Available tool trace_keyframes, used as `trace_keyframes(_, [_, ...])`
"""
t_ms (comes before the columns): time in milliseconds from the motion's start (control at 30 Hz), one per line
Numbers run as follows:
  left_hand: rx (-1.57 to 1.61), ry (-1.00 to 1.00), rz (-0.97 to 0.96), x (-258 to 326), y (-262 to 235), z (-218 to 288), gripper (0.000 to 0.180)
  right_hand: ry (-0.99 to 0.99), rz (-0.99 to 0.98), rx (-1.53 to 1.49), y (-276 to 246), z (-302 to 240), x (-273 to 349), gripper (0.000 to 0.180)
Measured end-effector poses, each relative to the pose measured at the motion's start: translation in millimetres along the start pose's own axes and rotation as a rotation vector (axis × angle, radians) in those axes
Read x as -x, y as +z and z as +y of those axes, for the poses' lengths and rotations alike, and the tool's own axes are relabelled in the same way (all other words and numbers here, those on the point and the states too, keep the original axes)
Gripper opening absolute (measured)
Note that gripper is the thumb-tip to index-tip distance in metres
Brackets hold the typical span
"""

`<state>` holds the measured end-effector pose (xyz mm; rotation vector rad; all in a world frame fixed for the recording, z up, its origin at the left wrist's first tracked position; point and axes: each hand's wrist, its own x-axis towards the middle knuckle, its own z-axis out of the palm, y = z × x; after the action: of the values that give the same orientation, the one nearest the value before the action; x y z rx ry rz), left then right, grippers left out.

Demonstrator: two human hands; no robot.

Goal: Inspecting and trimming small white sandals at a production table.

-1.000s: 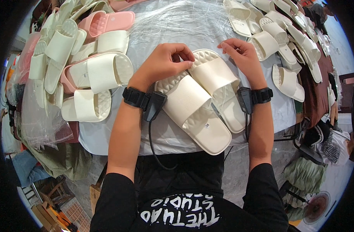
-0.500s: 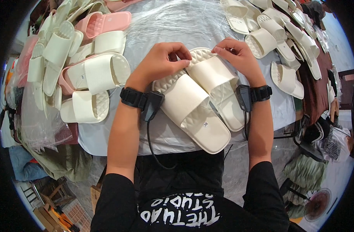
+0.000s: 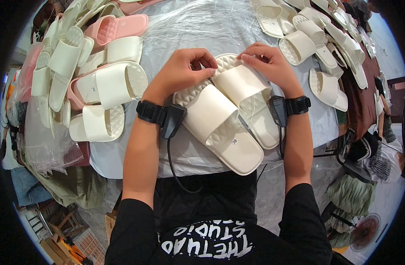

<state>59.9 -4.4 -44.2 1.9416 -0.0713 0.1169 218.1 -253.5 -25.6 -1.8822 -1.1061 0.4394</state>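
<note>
Here, a pair of cream slippers (image 3: 211,110) lies slanted across the middle of the frame, toe ends to the upper left, on the grey-covered worktop (image 3: 106,161). Set between the forearms, the pair seems placed so that both toes fall within easy reach. The left hand (image 3: 184,70) is half curled, thumb and forefinger drawn together by the gap between the toes; the right hand (image 3: 271,64) is loosely bent, its thumb tip beside the upper toe edge. I cannot tell whether either pinches a fine strand, though such a grip would suit something thin. A clear thread (image 3: 254,112) shows near the upper slipper's strap opening. Around them, loose clear strands (image 3: 195,22) spread at upper centre, a pink slipper (image 3: 127,27) lies at upper left among a cream heap (image 3: 66,57), and more slippers (image 3: 297,47) crowd the upper right. Near the pair sit the wrist units (image 3: 173,120); the left one's cable (image 3: 172,163) hangs over the worktop's lower edge and could snag.
</note>
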Motion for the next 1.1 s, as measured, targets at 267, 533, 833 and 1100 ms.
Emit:
trace_keyframes(267, [0.008,-0.010,-0.002,0,1,0,0.015,-0.039,0.306,-0.160,9,6,-9,0.020])
trace_keyframes(533, [0.003,-0.001,-0.001,0,1,-1,0.014,-0.001,0.105,-0.087,6,4,-2,0.018])
trace_keyframes(833, [0.064,-0.012,-0.014,-1,1,2,0.039,-0.013,0.093,-0.091,10,1,-2,0.020])
trace_keyframes(1100, [0.203,0.052,0.171,0,9,7,0.061,0.069,-0.055,0.051,9,-8,1,0.029])
